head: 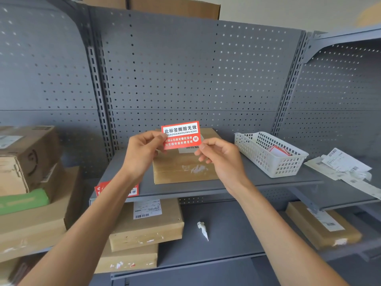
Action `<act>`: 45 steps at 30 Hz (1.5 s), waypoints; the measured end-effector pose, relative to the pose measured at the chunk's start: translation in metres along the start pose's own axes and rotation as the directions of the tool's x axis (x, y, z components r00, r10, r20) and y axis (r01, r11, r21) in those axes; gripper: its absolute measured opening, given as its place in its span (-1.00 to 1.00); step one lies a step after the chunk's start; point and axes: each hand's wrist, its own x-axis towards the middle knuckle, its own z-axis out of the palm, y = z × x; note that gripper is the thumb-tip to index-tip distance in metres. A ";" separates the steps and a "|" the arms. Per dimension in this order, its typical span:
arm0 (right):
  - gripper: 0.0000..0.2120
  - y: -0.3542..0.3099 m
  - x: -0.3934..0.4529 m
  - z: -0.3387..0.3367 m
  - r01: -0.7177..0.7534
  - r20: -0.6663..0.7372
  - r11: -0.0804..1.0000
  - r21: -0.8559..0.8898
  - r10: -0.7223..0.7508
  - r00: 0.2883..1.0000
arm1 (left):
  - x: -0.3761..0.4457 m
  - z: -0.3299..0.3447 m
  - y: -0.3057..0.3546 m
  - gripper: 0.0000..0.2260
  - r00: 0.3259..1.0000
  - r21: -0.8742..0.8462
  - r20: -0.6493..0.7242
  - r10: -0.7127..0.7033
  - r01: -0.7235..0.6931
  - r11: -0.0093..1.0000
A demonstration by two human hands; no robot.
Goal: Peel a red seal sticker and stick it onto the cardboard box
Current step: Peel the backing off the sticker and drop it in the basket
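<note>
A red seal sticker (181,135) with white and black print is held up in the air between both hands. My left hand (142,150) pinches its left edge and my right hand (220,154) pinches its lower right corner. Right behind and below the sticker, a flat cardboard box (183,168) lies on the grey shelf (237,182), with a barcode label partly hidden by the sticker. Whether the backing is on the sticker cannot be told.
More red stickers (115,189) lie at the shelf's front left, partly under my left forearm. A white plastic basket (270,154) holding red-edged papers stands to the right. Loose shipping labels (344,166) lie far right. Cardboard boxes (144,226) fill the lower shelf and left side.
</note>
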 end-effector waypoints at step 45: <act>-0.87 -0.027 -0.028 0.016 0.231 -0.177 0.969 -0.089 -0.244 0.953 | -0.043 0.051 0.028 -0.88 0.746 0.521 0.093 0.660 -0.601 0.606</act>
